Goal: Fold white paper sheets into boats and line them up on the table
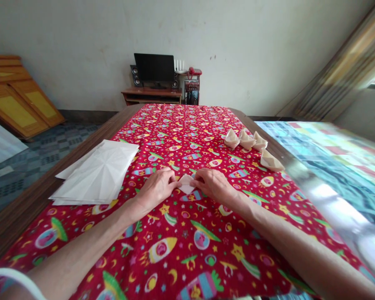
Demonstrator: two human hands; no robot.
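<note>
A small folded piece of white paper (186,186) lies in the middle of the red patterned cloth, its near end coming to a point. My left hand (160,183) pinches its left corner, while the fingers of my right hand (213,183) are closed on the right corner. To the left rests a stack of creased white paper sheets (96,173). Several folded paper boats (246,140) stand at the cloth's right side, with one paper boat (271,161) a little nearer to me than the others.
The red cloth (203,237) covers most of a long brown table (90,143). Beyond its far end are a monitor (154,68) on a desk and a red telephone (193,72). A bed with a patterned cover (331,154) adjoins on the right; a yellow cabinet (21,96) stands far left.
</note>
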